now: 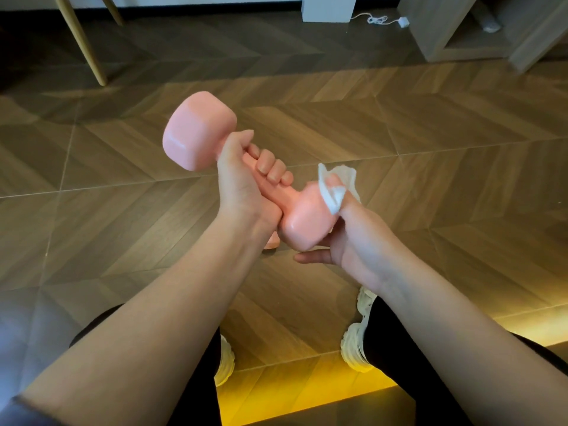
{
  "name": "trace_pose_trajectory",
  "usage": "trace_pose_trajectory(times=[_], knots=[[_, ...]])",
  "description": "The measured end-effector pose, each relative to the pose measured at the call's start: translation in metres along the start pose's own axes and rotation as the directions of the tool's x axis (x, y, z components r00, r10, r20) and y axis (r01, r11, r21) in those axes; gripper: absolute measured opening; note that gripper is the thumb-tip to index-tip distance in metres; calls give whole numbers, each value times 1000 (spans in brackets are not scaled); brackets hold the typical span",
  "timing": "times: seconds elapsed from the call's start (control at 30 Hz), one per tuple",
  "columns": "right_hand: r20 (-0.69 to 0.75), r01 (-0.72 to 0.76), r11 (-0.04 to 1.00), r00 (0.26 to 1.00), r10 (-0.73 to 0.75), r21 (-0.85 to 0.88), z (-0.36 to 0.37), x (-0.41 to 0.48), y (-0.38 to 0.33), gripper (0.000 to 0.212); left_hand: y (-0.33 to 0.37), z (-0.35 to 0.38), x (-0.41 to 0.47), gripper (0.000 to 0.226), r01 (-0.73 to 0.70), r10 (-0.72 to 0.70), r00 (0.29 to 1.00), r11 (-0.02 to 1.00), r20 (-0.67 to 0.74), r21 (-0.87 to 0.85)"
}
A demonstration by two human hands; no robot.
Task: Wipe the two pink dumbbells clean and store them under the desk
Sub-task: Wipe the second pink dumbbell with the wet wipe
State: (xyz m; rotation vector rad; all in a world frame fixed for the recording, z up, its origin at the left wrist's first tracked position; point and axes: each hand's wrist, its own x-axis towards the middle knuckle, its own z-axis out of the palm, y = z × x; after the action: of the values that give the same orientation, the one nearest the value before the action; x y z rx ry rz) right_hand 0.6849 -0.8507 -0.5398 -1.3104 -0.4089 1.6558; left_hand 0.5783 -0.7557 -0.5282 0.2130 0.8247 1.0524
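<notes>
A pink dumbbell [196, 133] is held tilted in the air above the floor, one head up at the left and the other lower at the right. My left hand [246, 182] grips its handle with the fingers curled round it. My right hand [347, 238] cups the lower head and pinches a white tissue [336, 186] against that head. A small pink patch [272, 242] shows on the floor just below my left wrist, probably part of the second dumbbell; most of it is hidden.
Wood-pattern floor [399, 133] all around. Pale wooden furniture legs [81, 41] stand at the far left, a white block [329, 7] with a white cable [378, 20] at the far middle, a wooden shelf unit [479, 35] at the far right. My white shoes [358, 345] are below.
</notes>
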Motion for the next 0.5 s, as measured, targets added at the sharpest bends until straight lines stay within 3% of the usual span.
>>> trace_pose_trajectory(times=[0.07,0.17,0.23,0.37,0.43,0.5], knots=[[76,-2,999,997,-1,43,-5,-1,-4,39,2,1,1,35,4,-4,1000,1000,0,-13],[193,32,999,981,-24,-40,-11,-7,-5,46,5,-1,2,36,21,-21,1000,999,1,-40],[121,54,992,992,-41,-112,-5,-5,1,59,4,-2,1,35,17,-16,1000,999,25,-28],[3,-49,997,999,49,-59,5,0,-1,56,5,-2,0,34,7,-4,991,1000,132,-21],[112,-160,987,981,159,5,1,-2,-6,71,8,-3,0,34,24,-13,983,998,185,-53],[239,-185,981,957,167,58,-5,-6,-5,78,9,-4,0,34,42,-27,981,997,191,-71]])
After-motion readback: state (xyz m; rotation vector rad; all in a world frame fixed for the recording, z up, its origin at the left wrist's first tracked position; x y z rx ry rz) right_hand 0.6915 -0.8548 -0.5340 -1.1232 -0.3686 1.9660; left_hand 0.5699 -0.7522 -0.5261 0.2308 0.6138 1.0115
